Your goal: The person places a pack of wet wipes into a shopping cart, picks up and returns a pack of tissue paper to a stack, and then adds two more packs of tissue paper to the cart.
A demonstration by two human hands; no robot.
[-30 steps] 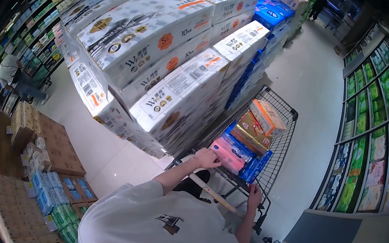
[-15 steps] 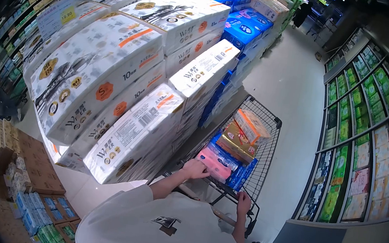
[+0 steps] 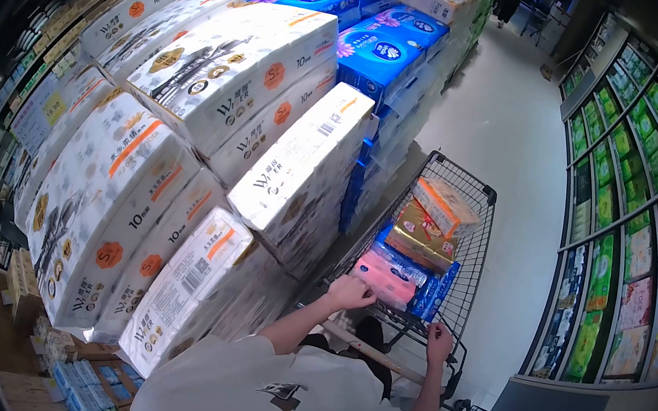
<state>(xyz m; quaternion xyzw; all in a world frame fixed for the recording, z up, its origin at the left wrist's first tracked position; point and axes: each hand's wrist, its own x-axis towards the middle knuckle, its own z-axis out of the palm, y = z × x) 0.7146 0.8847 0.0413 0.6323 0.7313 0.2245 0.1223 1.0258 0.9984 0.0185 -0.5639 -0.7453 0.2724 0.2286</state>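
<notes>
A black wire shopping cart (image 3: 463, 284) stands in front of me, its pale handle bar (image 3: 377, 353) close to my body. My left hand (image 3: 351, 292) is closed at the cart's near left edge, beside a pink pack of tissues (image 3: 385, 280). At the near right corner of the basket, my right hand (image 3: 438, 344) is curled on the rim. Inside the basket lie blue packs (image 3: 435, 294), a gold pack (image 3: 423, 238) and an orange-and-white pack (image 3: 448, 208). The undersides of my fingers are hidden.
Tall stacks of white toilet-paper packs (image 3: 230, 70) and blue packs (image 3: 389, 49) rise close along the cart's left side. Shelves with green packs (image 3: 604, 206) line the right. A pale floor aisle (image 3: 488, 110) runs ahead, with a person (image 3: 510, 2) far off.
I have moved forward with the cart, and the stacks have slid back and to the left in view. Both hands stay at the cart's near edge.
</notes>
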